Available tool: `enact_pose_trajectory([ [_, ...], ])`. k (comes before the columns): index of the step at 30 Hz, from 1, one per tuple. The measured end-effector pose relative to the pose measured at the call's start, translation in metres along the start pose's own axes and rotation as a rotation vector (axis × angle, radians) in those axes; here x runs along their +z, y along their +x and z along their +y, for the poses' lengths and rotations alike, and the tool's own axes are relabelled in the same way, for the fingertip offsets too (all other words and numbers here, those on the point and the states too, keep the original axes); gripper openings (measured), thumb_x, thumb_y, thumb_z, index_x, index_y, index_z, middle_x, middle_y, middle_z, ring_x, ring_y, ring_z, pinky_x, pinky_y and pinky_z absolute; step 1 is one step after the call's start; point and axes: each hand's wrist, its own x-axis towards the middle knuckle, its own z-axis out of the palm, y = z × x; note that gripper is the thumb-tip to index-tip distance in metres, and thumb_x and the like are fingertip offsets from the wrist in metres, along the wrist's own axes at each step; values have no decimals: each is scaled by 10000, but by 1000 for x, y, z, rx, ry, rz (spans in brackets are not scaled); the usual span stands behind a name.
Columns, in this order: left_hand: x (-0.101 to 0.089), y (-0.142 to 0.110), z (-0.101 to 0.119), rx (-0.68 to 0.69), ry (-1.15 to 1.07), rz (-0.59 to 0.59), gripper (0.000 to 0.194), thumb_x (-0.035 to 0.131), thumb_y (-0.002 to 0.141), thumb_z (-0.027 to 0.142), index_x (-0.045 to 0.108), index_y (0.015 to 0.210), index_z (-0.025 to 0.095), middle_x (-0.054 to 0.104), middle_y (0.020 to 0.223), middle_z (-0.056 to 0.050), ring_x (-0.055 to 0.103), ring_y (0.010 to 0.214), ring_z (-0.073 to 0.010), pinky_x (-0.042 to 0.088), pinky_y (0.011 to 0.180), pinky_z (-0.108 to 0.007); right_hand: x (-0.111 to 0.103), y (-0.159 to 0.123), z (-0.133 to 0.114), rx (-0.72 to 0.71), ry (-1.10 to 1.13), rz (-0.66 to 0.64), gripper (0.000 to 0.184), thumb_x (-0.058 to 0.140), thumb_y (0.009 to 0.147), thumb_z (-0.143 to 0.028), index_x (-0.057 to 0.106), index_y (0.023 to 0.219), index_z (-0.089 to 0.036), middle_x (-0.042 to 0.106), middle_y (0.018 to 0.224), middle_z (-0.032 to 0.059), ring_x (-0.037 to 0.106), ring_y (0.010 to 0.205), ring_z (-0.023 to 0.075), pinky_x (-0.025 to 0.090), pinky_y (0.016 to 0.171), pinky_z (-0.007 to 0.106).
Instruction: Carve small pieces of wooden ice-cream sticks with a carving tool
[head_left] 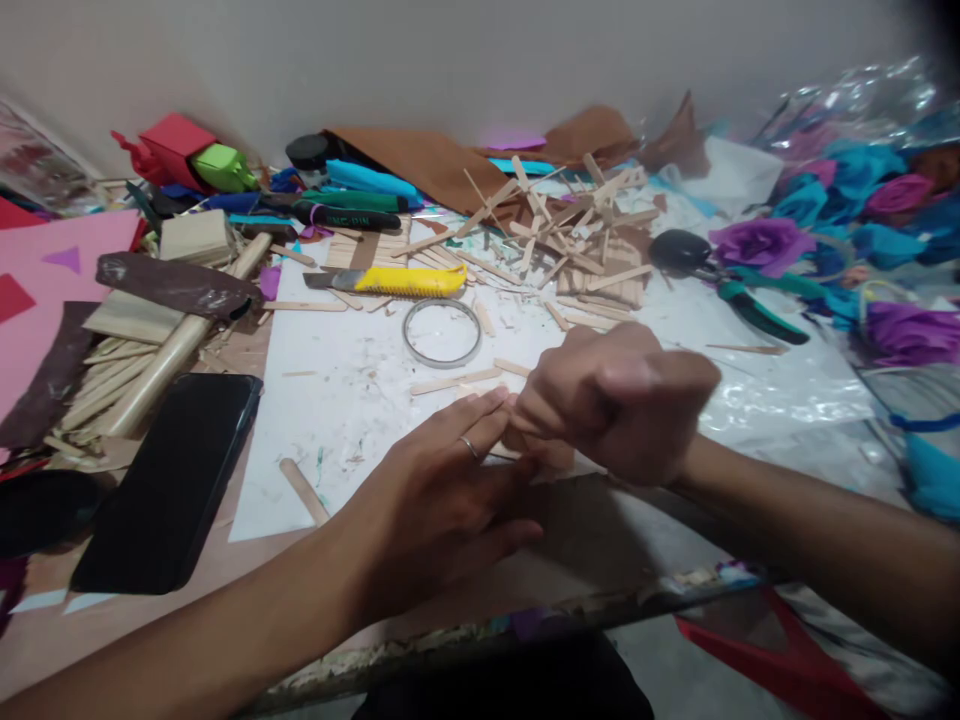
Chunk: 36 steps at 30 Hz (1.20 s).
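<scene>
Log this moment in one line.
left hand flat on sheet | right hand fisted over sticks | cutter, ring behind

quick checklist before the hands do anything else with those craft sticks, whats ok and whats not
1. Left hand flat on the work, fingers spread: ok.
2. Right hand closed in a fist above the sticks: what it grips is hidden, cannot tell.
3. Piece under the hands: mostly covered, alignment cannot tell.
4. Yellow utility knife lies beyond the hands, apart from them: ok; blade out or in, cannot tell.
5. Tape ring sits between knife and hands, touching neither: ok.
6. Black phone lies close to the left forearm, near the table edge: not ok, it could get bumped.
</scene>
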Motion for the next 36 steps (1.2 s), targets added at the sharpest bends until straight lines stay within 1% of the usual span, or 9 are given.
enact_pose_trajectory([
  [3, 5, -3, -2, 28, 50, 4, 491, 612, 1033, 456, 623, 1430, 168, 528, 1569, -206, 498, 1488, -390, 484, 1208, -584, -2, 3, 0, -118, 117, -104, 551, 620, 917, -401, 347, 474, -220, 216, 434, -67, 195, 383, 78, 191, 392, 269],
  [5, 10, -6, -3, 5, 74, 28, 502, 600, 1037, 476, 606, 1448, 187, 501, 1584, -211, 479, 1499, -402, 494, 1187, -598, -3, 5, -3, -116, 102, -122, 575, 642, 911, -414, 338, 463, -218, 218, 410, -65, 199, 371, 79, 199, 394, 275],
  [10, 16, -8, -2, 13, 69, 63, 443, 606, 1045, 452, 617, 1412, 203, 531, 1547, -185, 492, 1491, -380, 514, 1175, -567, -8, 1, -17, -53, -9, -51, 702, 625, 912, -616, 308, 417, -233, 232, 360, -45, 240, 354, 102, 273, 421, 303],
  [15, 14, -6, -2, 33, 32, 86, 462, 646, 1021, 448, 627, 1412, 203, 556, 1530, -183, 481, 1498, -394, 485, 1199, -594, -8, -6, -22, -39, -59, -15, 707, 644, 895, -606, 302, 418, -214, 243, 371, -39, 256, 357, 95, 300, 438, 300],
  [18, 11, -4, -4, 47, 39, 68, 461, 645, 1020, 458, 630, 1411, 212, 560, 1531, -172, 486, 1494, -384, 466, 1216, -601, -6, -7, -19, -102, -74, -21, 718, 638, 914, -635, 336, 415, -217, 250, 360, -42, 281, 349, 97, 306, 420, 289],
  [27, 4, -2, -2, 46, 2, 15, 426, 665, 1007, 433, 654, 1363, 201, 553, 1550, -173, 498, 1482, -363, 432, 1241, -601, -6, -11, -13, -230, -93, -40, 611, 597, 946, -466, 369, 442, -204, 287, 389, -36, 320, 365, 98, 357, 438, 287],
  [31, 7, -5, -3, 34, -21, 26, 431, 667, 1007, 415, 621, 1392, 227, 517, 1590, -161, 503, 1484, -345, 428, 1249, -601, 0, -14, -17, -191, -175, -65, 621, 605, 945, -495, 401, 438, -203, 345, 396, -9, 395, 393, 130, 405, 445, 314],
  [33, 9, -7, -5, 43, -16, 56, 441, 660, 1013, 410, 604, 1407, 220, 511, 1590, -169, 490, 1497, -347, 414, 1260, -603, 6, -17, -25, -204, -195, -4, 639, 627, 943, -506, 398, 432, -199, 333, 393, -15, 379, 393, 122, 401, 451, 310],
  [36, 12, -9, -6, 68, 27, 81, 451, 639, 1029, 424, 587, 1416, 198, 515, 1571, -202, 467, 1514, -365, 418, 1254, -606, 14, -22, -39, -286, -171, 213, 671, 684, 948, -483, 359, 448, -176, 239, 401, -59, 300, 393, 78, 361, 484, 275],
])
